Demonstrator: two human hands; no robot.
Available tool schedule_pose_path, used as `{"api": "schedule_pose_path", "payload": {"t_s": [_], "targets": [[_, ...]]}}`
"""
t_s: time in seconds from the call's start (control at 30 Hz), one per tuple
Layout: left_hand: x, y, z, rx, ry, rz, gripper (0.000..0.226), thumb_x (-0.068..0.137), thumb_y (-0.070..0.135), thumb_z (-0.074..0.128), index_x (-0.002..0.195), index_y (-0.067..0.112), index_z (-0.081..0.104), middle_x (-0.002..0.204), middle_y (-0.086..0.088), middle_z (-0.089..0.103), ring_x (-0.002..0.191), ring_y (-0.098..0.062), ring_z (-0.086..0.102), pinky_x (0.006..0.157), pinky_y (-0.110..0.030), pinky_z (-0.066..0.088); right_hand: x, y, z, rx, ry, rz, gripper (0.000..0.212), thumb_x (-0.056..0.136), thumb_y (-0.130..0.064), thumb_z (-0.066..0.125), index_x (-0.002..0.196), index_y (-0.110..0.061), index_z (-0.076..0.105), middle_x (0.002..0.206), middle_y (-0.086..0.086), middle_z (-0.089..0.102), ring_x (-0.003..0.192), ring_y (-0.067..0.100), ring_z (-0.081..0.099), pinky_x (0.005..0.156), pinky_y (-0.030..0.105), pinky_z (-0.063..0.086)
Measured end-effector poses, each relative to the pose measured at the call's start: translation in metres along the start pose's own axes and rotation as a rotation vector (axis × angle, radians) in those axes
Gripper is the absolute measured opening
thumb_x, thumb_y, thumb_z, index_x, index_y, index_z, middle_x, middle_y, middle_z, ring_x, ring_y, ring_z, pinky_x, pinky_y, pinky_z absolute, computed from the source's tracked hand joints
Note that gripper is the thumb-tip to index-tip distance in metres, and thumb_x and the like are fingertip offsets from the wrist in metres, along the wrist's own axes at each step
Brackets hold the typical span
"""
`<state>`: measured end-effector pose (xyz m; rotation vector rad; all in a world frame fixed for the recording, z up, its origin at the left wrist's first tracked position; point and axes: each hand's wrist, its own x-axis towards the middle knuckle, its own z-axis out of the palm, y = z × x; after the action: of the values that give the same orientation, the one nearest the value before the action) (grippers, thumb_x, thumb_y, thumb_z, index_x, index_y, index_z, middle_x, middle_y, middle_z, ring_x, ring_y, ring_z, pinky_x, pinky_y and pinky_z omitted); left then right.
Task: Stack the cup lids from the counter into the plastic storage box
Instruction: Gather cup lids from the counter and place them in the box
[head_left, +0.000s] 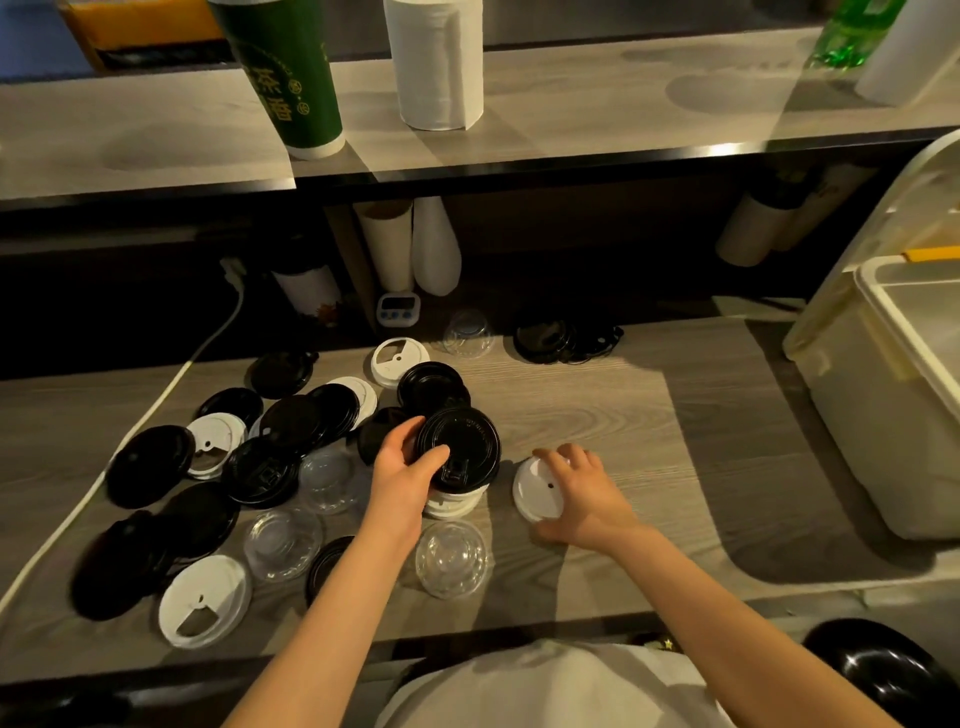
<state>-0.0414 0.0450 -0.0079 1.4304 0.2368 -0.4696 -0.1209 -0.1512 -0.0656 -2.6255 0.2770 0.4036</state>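
Dim, warm indoor light. The brightest patch lies mid-frame on the table (566, 400), lit from above. Heavy shadow sits under the shelf (597, 111) at 12 o'clock and across 9 o'clock. Faint sheen on the black lid (460, 447). Wide-angle bowing at the edges; corners are soft.

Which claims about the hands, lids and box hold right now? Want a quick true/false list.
1. The left hand grips a lid stack topped by a black lid. True.
2. The right hand holds a clear dome lid. False: its fingers curl round a white lid lying on the counter.
3. The plastic storage box stands at the counter's right end. True.
4. The green cup stands among the loose lids. False: it stands on the upper shelf.
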Motion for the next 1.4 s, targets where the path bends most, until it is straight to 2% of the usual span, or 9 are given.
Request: {"api": "schedule_pose_path", "payload": {"t_s": [0.23,0.3,0.43,0.63,0.8,0.93,1.03,1.17,1.4], "targets": [[-0.006,-0.003,0.035,0.071,-0.024,0.023,0.042,0.085,0.001,0.059,0.118,0.026,0.051,0.119,-0.006,0.059,0.108,-0.020,0.058,0.094,-0.039,0.049,-0.024,0.027,-0.045,0.242,0.217,0.001,0.091,0.066,-0.037,0.077,0.143,-0.028,0.029,0.132,-0.001,0.034,0.125,0.021,0.030,0.100,0.031,0.034],[-0.008,-0.001,0.052,0.051,-0.039,0.035,0.036,0.086,-0.001,0.056,0.110,0.026,0.053,0.112,-0.003,0.061,0.103,-0.019,0.059,0.087,-0.036,0.050,-0.033,0.035,-0.059,0.294,0.283,-0.013,0.090,0.068,-0.037,0.076,0.144,-0.027,0.029,0.134,-0.001,0.034,0.126,0.018,0.029,0.101,0.029,0.031],[-0.015,0.008,0.099,-0.002,-0.085,0.062,0.033,0.086,-0.003,0.054,0.109,0.021,0.055,0.106,-0.002,0.062,0.099,-0.019,0.060,0.089,-0.037,0.048,-0.052,0.060,-0.094,0.349,0.412,-0.017,0.089,0.067,-0.038,0.072,0.144,-0.023,0.031,0.143,0.000,0.028,0.132,0.020,0.025,0.105,0.030,0.029],[-0.026,0.025,0.189,0.009,-0.187,0.152,0.032,0.087,0.001,0.055,0.106,0.027,0.055,0.103,0.002,0.062,0.096,-0.015,0.060,0.072,-0.026,0.047,-0.081,0.116,-0.163,0.388,0.575,-0.041,0.085,0.065,-0.037,0.069,0.142,-0.021,0.036,0.135,-0.001,0.032,0.127,0.013,0.032,0.101,0.018,0.025],[-0.035,0.026,0.271,0.060,-0.260,0.177,0.031,0.087,0.004,0.056,0.105,0.029,0.056,0.108,0.004,0.062,0.104,-0.016,0.059,0.082,-0.032,0.050,-0.105,0.176,-0.208,0.404,0.677,-0.006,0.080,0.066,-0.035,0.072,0.139,-0.023,0.039,0.132,-0.006,0.037,0.119,0.005,0.037,0.095,0.007,0.027],[-0.040,0.019,0.330,0.085,-0.280,0.187,0.031,0.087,0.004,0.056,0.103,0.031,0.056,0.107,0.005,0.062,0.107,-0.017,0.058,0.089,-0.036,0.050,-0.120,0.234,-0.231,0.406,0.698,0.069,0.076,0.071,-0.024,0.078,0.136,-0.023,0.039,0.130,-0.008,0.039,0.117,0.007,0.040,0.095,0.022,0.032],[-0.045,0.014,0.371,0.085,-0.316,0.179,0.031,0.087,0.002,0.055,0.102,0.030,0.055,0.105,0.005,0.062,0.107,-0.020,0.059,0.090,-0.038,0.050,-0.129,0.278,-0.245,0.439,0.655,0.158,0.075,0.072,-0.023,0.076,0.135,-0.029,0.037,0.129,-0.010,0.037,0.118,0.008,0.040,0.092,0.023,0.032],[-0.049,0.005,0.413,0.069,-0.358,0.168,0.030,0.088,0.002,0.054,0.104,0.027,0.055,0.104,0.005,0.063,0.108,-0.020,0.059,0.095,-0.041,0.049,-0.137,0.335,-0.258,0.317,0.485,0.266,0.082,0.072,-0.022,0.075,0.141,-0.028,0.032,0.140,-0.003,0.031,0.128,0.015,0.035,0.097,0.026,0.032],[-0.063,-0.018,0.458,0.025,-0.336,0.101,0.033,0.088,0.001,0.053,0.115,0.019,0.053,0.106,0.001,0.064,0.092,-0.013,0.063,0.064,-0.019,0.050,-0.128,0.383,-0.264,-0.036,0.089,0.250,0.089,0.072,-0.030,0.071,0.147,-0.030,0.023,0.152,0.005,0.022,0.138,0.023,0.025,0.110,0.033,0.030]]}}
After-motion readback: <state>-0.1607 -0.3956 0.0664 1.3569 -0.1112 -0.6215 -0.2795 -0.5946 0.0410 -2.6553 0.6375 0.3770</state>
